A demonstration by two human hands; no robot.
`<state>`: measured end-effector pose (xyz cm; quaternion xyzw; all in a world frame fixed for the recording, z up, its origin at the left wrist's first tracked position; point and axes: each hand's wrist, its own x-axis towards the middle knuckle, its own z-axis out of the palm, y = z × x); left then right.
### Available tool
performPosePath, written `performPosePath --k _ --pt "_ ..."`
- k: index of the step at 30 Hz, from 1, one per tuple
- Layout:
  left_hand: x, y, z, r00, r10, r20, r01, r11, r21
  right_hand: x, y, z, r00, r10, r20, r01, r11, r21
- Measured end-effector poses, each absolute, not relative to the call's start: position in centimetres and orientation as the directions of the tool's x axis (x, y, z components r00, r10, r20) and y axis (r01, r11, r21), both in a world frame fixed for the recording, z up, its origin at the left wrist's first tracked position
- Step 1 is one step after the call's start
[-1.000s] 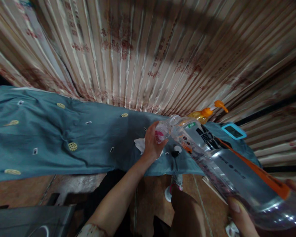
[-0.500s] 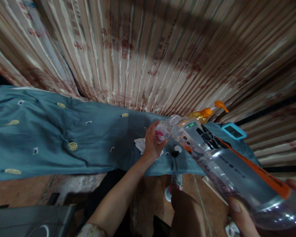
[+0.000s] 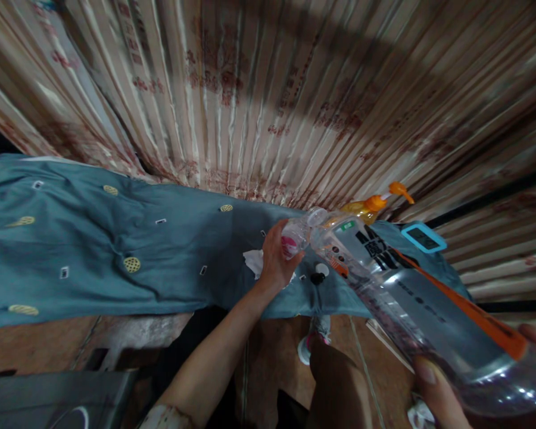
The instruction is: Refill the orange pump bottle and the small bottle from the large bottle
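My left hand (image 3: 277, 262) is closed around a small clear plastic bottle (image 3: 293, 238) with a pink mark on it. From the right, my right hand (image 3: 442, 393) grips the lower end of a large clear bottle (image 3: 429, 304) with a grey and orange label. The large bottle lies tilted, its neck down and to the left, meeting the small bottle's top. Whether liquid passes between them I cannot tell. Under my left hand rests a crumpled white tissue (image 3: 253, 262). Close by on the cloth are a white cap (image 3: 322, 270) and a small black object (image 3: 317, 278).
A teal patterned cloth (image 3: 170, 250) covers the long surface before a pleated curtain (image 3: 250, 107). Behind the large bottle stands an orange pump bottle (image 3: 375, 204). A blue-framed digital clock (image 3: 424, 237) sits at the right end. A grey box-like object (image 3: 58, 399) is at lower left.
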<state>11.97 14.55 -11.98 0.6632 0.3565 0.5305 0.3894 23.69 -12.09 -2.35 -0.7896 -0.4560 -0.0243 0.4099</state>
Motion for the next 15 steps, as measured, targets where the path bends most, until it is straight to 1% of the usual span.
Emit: performPosePath --k 2,4,8,12,15 --pt "11.97 14.57 -12.04 0.188 0.882 0.433 0.057 -0.450 0.891 23.73 -12.03 -2.31 0.626 0.673 0.395 0.704 -0.269 -0.658" --pt "11.95 14.57 -12.04 0.190 0.878 0.440 0.052 -0.456 0.888 23.79 -11.98 -2.31 0.635 0.668 0.387 0.694 -0.273 -0.667" --pt "11.95 14.50 -11.80 0.182 0.884 0.431 0.051 -0.446 0.894 23.70 -12.08 -2.27 0.621 0.678 0.394 0.703 -0.259 -0.663" --pt "12.05 14.43 -11.63 0.174 0.892 0.417 0.040 -0.429 0.902 23.55 -12.50 -2.12 0.619 0.699 0.358 0.695 -0.276 -0.664" --pt "12.10 14.41 -11.70 0.166 0.896 0.411 0.035 -0.422 0.906 23.61 -12.66 -1.95 0.577 0.723 0.379 0.736 -0.259 -0.626"
